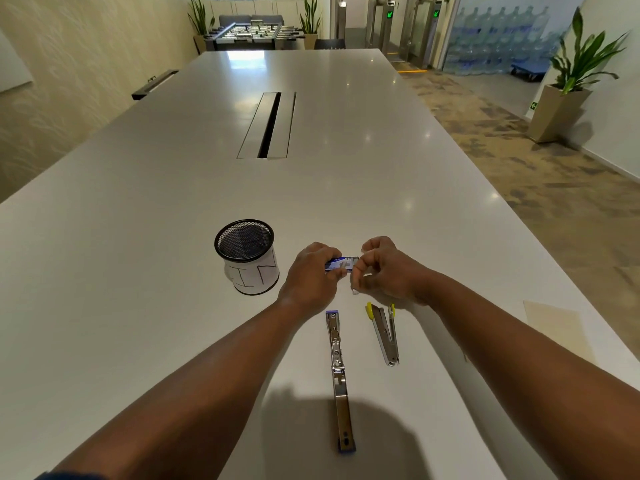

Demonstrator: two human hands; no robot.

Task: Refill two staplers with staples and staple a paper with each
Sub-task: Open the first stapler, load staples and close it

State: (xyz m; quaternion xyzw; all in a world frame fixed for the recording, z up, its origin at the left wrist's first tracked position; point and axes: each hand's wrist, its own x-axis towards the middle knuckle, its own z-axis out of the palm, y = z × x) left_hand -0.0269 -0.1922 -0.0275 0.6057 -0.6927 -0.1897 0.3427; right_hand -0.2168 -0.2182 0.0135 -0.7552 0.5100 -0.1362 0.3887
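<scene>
Now both hands' curled fingers pinch the staple box between them.

Glossy white table, shiny metal staplers, and a black wire-mesh cup wrapped in paper.

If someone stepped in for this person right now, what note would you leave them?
Left hand holds the blue staple box. Right hand pinches a staple strip at the box's open end.
Both staplers lie open on the table nearer the person: the long blue-tipped one and the yellow-tipped one. Paper lies at the right edge.
Done: staplers opened, box opened.
Left: load both, close them, staple a paper with each.
</scene>
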